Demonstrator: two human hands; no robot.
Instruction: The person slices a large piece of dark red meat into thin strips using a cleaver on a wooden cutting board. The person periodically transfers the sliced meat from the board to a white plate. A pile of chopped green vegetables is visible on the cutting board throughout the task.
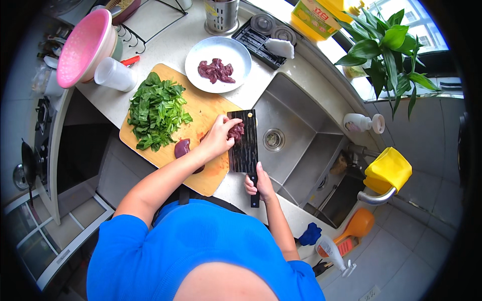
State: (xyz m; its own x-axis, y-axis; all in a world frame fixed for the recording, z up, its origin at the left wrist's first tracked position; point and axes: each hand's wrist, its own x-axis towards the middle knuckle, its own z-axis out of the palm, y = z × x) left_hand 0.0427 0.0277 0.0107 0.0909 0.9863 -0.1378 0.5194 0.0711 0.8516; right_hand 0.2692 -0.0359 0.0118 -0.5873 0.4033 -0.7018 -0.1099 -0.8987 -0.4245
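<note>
My right hand (pixel 262 184) grips the handle of a black cleaver (pixel 245 150), whose broad blade lies flat over the right edge of a wooden cutting board (pixel 208 178). A small heap of dark red raw liver slices (pixel 236 131) rests on the blade, and my left hand (pixel 221 134) has its fingers closed against it. Behind my left wrist, a larger uncut liver piece (pixel 182 147) sits on the board. Chopped leafy greens (pixel 156 113) are piled on the board's left half. Beyond it, a white plate (pixel 196 52) holds more liver slices (pixel 216 71).
A steel sink (pixel 286 118) borders the board on the right. At the back left stand a pink basin (pixel 83 47) and a translucent cup (pixel 115 74). A black rack (pixel 258 42), a yellow jug (pixel 316 20) and a potted plant (pixel 389 47) line the back right.
</note>
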